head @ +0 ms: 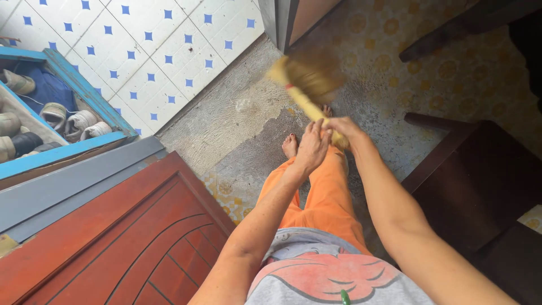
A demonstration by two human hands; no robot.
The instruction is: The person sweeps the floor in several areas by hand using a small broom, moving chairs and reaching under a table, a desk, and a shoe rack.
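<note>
Straw broom [309,85] | gripped by left hand [311,148] and right hand [342,129] | above worn floor [237,124]

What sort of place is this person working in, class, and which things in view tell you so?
Probably a home entrance: a red wooden door, a blue shoe rack holding shoes, and a worn floor where both hands, left and right, grip a straw broom.

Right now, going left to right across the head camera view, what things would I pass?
Blue wooden shoe rack with pale shoes → red-brown panelled wooden door → left hand → yellow straw hand broom → right hand → dark brown wooden furniture.
</note>
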